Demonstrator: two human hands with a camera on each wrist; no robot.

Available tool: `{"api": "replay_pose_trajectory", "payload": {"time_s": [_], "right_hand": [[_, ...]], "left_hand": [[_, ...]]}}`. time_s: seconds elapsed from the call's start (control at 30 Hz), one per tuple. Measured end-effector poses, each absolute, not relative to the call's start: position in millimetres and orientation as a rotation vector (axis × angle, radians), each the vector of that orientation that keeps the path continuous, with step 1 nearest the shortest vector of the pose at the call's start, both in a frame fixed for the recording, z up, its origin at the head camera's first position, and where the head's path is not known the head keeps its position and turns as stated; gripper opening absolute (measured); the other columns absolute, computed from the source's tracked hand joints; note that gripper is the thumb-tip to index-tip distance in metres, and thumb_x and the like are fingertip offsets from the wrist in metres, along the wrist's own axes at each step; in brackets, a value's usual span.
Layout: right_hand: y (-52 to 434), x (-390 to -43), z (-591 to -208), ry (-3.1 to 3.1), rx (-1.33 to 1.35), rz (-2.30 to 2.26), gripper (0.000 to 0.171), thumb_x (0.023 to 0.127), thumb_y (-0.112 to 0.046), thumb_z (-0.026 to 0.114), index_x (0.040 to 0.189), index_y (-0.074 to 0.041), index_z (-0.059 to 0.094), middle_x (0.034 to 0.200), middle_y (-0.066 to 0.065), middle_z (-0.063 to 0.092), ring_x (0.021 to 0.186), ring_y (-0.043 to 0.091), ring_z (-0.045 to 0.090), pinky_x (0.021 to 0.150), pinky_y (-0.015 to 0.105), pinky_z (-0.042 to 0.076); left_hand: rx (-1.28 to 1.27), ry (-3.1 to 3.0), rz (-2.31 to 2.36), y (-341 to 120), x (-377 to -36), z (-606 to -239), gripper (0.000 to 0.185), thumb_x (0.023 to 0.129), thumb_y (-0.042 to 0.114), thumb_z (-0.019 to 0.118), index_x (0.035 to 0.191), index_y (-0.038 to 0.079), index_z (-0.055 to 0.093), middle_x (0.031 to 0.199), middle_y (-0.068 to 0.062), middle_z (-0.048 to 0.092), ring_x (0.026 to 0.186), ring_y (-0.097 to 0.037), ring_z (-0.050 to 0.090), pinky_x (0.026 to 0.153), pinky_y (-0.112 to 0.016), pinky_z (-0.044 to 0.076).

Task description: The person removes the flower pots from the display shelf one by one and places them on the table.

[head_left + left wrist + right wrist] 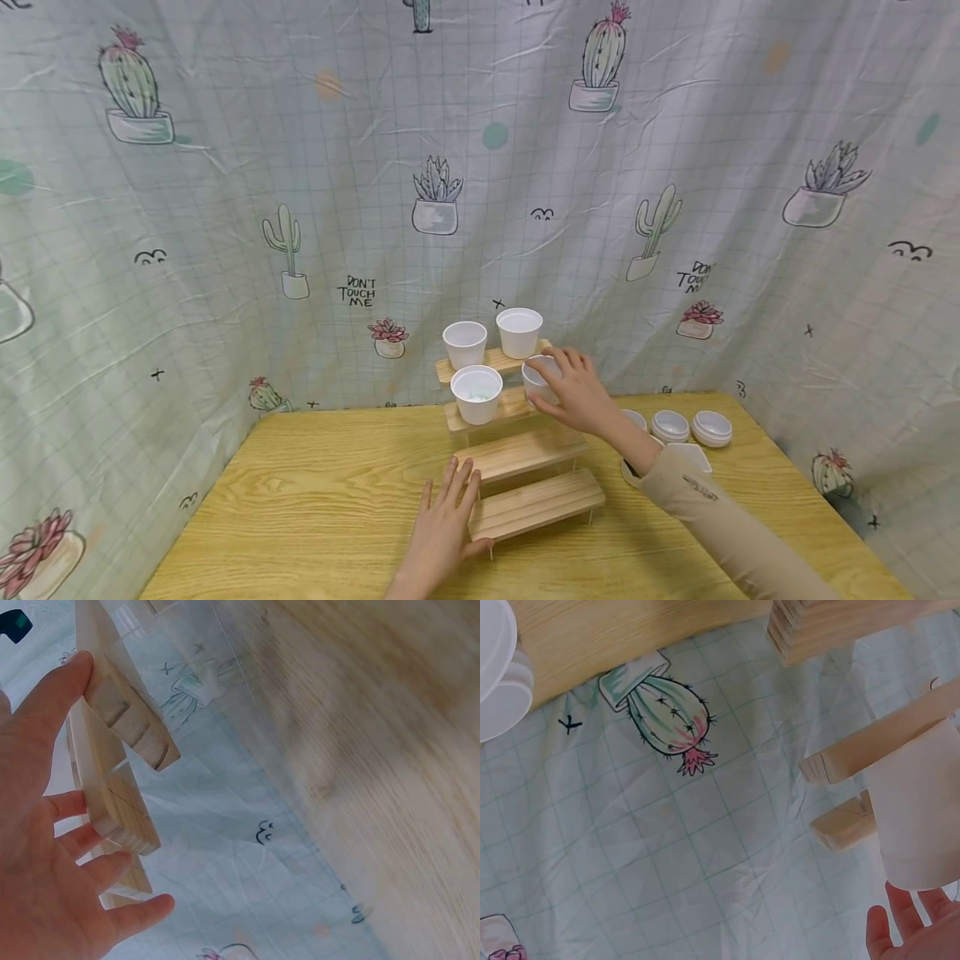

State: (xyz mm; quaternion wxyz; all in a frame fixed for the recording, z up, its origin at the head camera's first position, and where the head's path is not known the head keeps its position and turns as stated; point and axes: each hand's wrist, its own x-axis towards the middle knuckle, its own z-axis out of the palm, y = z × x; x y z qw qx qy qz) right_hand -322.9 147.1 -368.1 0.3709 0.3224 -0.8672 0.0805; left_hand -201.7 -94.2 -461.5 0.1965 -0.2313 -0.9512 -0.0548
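Observation:
A wooden stepped shelf (536, 502) with several tiers stands in the middle of the table. Two white cups (465, 343) (519, 332) stand on its top tier and a third white cup (476, 393) on the second tier's left. My right hand (553, 379) grips a fourth white cup (538, 380) at the right end of the second tier; in the right wrist view this cup (919, 817) stands against the step ends above my fingertips (900, 919). My left hand (452, 502) lies with straight fingers against the left ends of the lower steps (112, 780).
Low white cups (670, 425) (712, 427) sit on the table (300, 500) right of the shelf, and another white piece (693, 456) lies beside my right forearm. A cactus-print curtain (435, 200) closes in the back and both sides.

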Motion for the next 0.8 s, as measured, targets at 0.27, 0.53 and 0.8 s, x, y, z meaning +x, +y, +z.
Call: {"api": "replay_pose_trajectory", "payload": {"time_s": [0.27,0.53,0.8], "right_hand": [[143.7,-332.5,-370.0,-2.237,0.841,0.184,0.047,0.079,-0.040,0.061,0.119,-0.016,0.054,0.117,0.016,0.054,0.103,0.032,0.048,0.080,0.050,0.039],[142.4,-336.4,-369.7,-2.242,0.841,0.154,0.046,0.080,-0.041,0.060,0.118,-0.016,0.055,0.116,0.013,0.056,0.103,0.030,0.051,0.081,0.048,0.040],[142.5,-338.1,-371.5,-2.273,0.851,0.171,0.044,0.081,-0.042,0.059,0.120,-0.021,0.054,0.116,0.011,0.055,0.103,0.028,0.051,0.083,0.049,0.038]], "left_hand": [[-0.648,-2.656,-0.144,-94.5,-203.0,-464.3,0.088,0.064,0.056,0.067,0.133,0.008,0.040,0.142,-0.010,0.035,0.132,-0.030,0.029,0.099,-0.057,0.034],[-0.650,-2.649,-0.130,-94.8,-203.3,-463.9,0.089,0.063,0.056,0.067,0.133,0.008,0.040,0.142,-0.011,0.035,0.132,-0.030,0.030,0.098,-0.057,0.035],[-0.639,-2.648,-0.131,-93.9,-202.5,-464.3,0.089,0.063,0.056,0.067,0.133,0.008,0.040,0.142,-0.010,0.035,0.132,-0.030,0.030,0.099,-0.057,0.035]]}}
